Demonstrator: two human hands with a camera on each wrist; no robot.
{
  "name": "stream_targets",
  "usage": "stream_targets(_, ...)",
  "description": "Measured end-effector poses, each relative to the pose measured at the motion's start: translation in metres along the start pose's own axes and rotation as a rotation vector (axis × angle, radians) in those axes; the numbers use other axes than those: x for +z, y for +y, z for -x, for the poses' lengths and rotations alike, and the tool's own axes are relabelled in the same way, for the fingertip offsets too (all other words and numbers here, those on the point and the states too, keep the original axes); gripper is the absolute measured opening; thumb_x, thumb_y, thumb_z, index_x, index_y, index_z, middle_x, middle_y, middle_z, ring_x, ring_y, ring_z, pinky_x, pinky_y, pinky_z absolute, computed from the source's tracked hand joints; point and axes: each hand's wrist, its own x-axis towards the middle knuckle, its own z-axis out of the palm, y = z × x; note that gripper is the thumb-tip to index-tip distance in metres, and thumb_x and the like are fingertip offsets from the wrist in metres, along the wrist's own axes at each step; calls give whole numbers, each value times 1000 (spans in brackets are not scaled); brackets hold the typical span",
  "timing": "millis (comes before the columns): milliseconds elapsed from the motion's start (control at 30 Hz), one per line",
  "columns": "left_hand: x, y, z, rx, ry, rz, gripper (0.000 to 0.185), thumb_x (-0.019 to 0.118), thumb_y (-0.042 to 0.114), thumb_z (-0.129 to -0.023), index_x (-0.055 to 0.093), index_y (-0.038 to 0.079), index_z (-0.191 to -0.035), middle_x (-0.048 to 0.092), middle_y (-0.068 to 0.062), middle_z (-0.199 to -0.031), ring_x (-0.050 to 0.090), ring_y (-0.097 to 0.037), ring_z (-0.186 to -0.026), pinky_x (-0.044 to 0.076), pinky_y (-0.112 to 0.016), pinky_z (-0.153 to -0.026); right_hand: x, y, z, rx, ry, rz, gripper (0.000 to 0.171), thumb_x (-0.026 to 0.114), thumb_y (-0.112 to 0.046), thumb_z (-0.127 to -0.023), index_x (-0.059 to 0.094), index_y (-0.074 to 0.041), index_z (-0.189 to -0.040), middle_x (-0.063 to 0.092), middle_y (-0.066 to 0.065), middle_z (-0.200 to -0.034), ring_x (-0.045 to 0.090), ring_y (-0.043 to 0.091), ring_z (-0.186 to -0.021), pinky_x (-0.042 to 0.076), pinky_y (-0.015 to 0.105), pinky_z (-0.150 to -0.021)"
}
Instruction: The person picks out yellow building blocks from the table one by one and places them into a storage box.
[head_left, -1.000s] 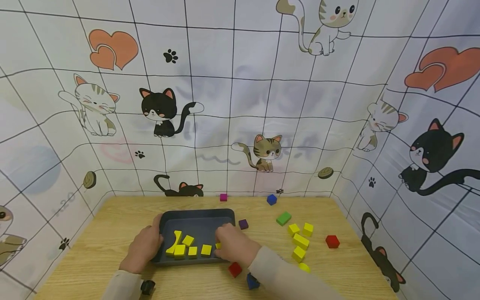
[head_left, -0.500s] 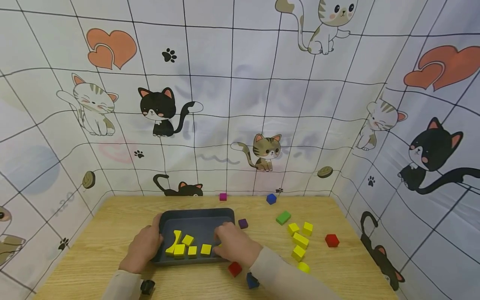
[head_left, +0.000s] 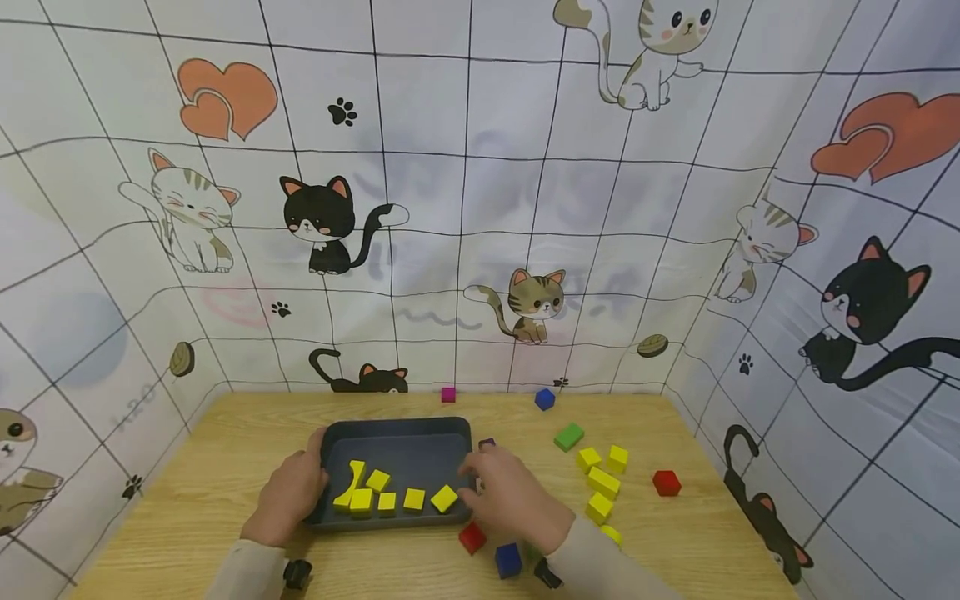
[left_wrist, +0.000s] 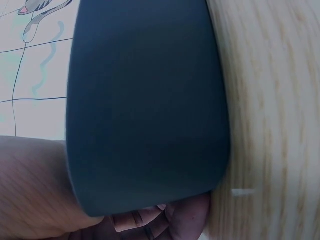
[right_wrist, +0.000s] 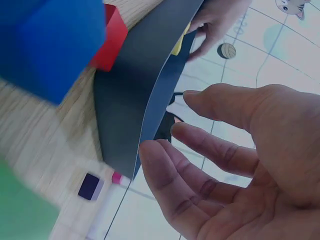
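At the left, the left hand [head_left: 288, 497] grips the left rim of the dark grey tray [head_left: 397, 432], thumb over the edge and fingers curled beneath its wall, as the left wrist view shows. The tray sits on the wooden table [head_left: 187, 500] and holds six yellow blocks [head_left: 390, 497] in a row along its near side, the curved one [head_left: 348, 485] at the left end and a tilted square one [head_left: 444, 498] at the right end. Just right of the tray, the right hand [head_left: 513, 497] hovers beside its right rim with fingers spread and relaxed, holding nothing. Near it lie a red block [head_left: 472, 537] and a blue block [head_left: 507, 560]. Further right are a green block [head_left: 568, 436], a cluster of yellow blocks [head_left: 602, 482] and a red hexagonal block [head_left: 666, 482].
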Motion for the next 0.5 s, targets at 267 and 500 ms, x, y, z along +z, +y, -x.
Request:
stream_targets(267,2,-1,1,-6,6,4,75,66,5,-106,34,-6,-174,75,-31,-109,66,-30,-75,56,-50,-65,-15,24,29,80,30,-42,27,90,-20,-102,86,-6,-124,79,12,-114,77,21,-96,67,32,-78)
stream_targets(500,0,0,1,20,23,-4,75,63,2,-104,35,-10,-173,72,-25,-96,60,-28,-70,53,-49,-62,-26,57,62,212,31,-19,29,93,-22,-99,86,-9,-124,74,8,-111,72,19,-95,63,33,-76)
